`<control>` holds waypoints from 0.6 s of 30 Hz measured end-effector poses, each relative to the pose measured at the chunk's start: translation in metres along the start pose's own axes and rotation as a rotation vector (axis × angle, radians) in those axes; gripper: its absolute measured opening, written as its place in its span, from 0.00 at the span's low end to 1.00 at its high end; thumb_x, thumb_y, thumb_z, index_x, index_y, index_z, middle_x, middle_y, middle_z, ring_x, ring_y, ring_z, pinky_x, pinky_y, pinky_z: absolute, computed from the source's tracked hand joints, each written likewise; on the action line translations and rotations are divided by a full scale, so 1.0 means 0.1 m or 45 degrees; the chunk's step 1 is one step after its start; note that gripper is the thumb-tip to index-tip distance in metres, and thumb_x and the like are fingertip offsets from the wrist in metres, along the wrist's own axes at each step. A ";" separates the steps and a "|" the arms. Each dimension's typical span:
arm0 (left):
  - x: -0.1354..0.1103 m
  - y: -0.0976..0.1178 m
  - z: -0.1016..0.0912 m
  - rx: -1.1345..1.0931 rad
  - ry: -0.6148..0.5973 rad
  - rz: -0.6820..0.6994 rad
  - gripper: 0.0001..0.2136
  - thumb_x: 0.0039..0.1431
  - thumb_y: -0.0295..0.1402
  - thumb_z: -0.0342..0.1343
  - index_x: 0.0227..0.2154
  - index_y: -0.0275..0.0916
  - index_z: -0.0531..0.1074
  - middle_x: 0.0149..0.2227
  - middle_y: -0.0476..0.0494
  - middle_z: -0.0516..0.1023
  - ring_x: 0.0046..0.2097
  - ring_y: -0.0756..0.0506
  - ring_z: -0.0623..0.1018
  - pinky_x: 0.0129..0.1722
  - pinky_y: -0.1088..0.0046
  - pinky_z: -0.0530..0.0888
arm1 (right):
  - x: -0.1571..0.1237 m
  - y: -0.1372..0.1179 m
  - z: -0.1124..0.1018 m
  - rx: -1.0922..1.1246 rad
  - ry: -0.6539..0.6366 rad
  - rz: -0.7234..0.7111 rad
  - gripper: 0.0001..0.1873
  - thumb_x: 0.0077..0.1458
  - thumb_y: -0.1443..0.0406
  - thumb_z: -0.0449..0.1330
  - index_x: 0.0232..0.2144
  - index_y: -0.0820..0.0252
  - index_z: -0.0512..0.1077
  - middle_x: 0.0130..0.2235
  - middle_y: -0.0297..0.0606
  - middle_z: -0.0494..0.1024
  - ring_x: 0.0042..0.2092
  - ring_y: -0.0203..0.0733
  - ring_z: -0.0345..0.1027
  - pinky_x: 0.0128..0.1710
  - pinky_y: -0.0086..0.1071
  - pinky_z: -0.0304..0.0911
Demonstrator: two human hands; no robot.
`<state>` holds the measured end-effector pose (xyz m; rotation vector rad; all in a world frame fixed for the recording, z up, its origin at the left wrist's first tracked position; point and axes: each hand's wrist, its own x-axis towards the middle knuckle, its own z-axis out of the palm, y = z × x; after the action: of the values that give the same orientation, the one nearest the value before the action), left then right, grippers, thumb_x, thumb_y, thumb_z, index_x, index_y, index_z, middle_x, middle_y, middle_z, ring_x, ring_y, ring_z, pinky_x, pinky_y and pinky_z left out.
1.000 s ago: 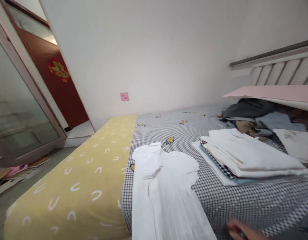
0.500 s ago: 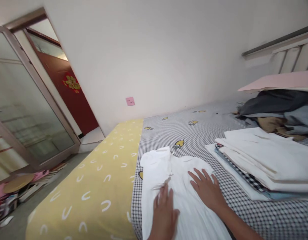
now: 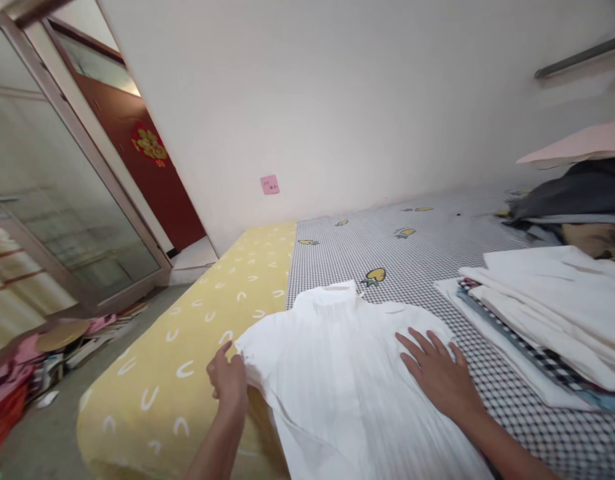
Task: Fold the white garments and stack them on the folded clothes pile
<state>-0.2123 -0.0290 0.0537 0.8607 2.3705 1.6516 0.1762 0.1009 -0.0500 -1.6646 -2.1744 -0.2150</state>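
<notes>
White pleated blouse (image 3: 347, 380) lies spread at lower centre of the frame on checked bedsheet (image 3: 412, 253), beside yellow bedding (image 3: 162, 400); right hand (image 3: 437, 373) presses it flat, fingers spread; left hand (image 3: 226, 380), moved from mid-garment to its edge, has fingers curled, any pinch unclear; folded clothes (image 3: 542, 313) sit at right; dark clothes heap (image 3: 572, 193) above.
</notes>
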 end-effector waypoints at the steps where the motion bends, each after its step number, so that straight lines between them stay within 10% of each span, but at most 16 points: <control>1: -0.19 0.07 0.13 -0.020 -0.018 0.068 0.23 0.56 0.32 0.51 0.55 0.40 0.70 0.58 0.32 0.71 0.65 0.30 0.65 0.66 0.46 0.58 | 0.00 0.00 -0.02 -0.014 -0.011 0.001 0.26 0.66 0.55 0.44 0.62 0.43 0.69 0.66 0.34 0.68 0.68 0.57 0.55 0.66 0.60 0.44; 9: -1.71 0.34 1.33 -0.028 -1.434 0.827 0.27 0.60 0.41 0.61 0.62 0.57 0.67 0.67 0.42 0.66 0.70 0.28 0.59 0.68 0.32 0.36 | 0.01 -0.02 -0.15 -0.063 -0.093 -0.001 0.26 0.67 0.55 0.44 0.64 0.43 0.66 0.67 0.33 0.67 0.68 0.55 0.54 0.65 0.60 0.47; 13: -1.69 0.24 1.44 0.170 -1.409 1.006 0.38 0.55 0.41 0.67 0.67 0.54 0.58 0.71 0.42 0.56 0.73 0.31 0.50 0.69 0.37 0.34 | 0.02 -0.03 -0.17 -0.081 -0.093 0.020 0.27 0.67 0.55 0.44 0.64 0.46 0.65 0.67 0.35 0.66 0.68 0.56 0.54 0.65 0.60 0.47; 18: -1.52 0.16 1.14 0.070 -1.397 1.023 0.30 0.61 0.39 0.61 0.65 0.54 0.61 0.70 0.45 0.60 0.72 0.35 0.55 0.71 0.44 0.34 | 0.03 -0.04 -0.19 -0.079 -0.118 0.029 0.27 0.68 0.55 0.43 0.65 0.47 0.65 0.67 0.36 0.66 0.68 0.56 0.54 0.65 0.60 0.47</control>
<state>-0.0332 -0.0103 -0.0091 2.1705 1.3317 0.7782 0.1759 0.0958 -0.0305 -1.7647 -2.2361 -0.2053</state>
